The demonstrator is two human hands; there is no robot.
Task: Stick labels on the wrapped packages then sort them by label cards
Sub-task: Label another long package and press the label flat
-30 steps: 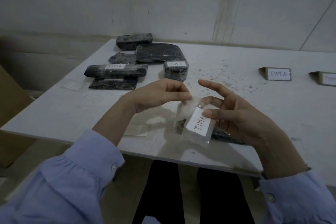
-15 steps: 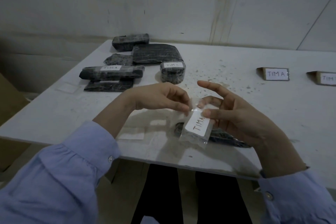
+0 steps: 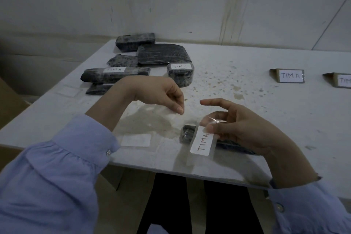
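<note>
Under label (image 3: 202,143) and right hand (image 3: 241,129), package (image 3: 187,135)

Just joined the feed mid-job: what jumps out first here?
First, the white TIM A label, pinched on clear tape by the right hand above a dark package at the near table edge. Behind the left hand lies a cluster of wrapped packages; far right, a TIM A card.
</note>
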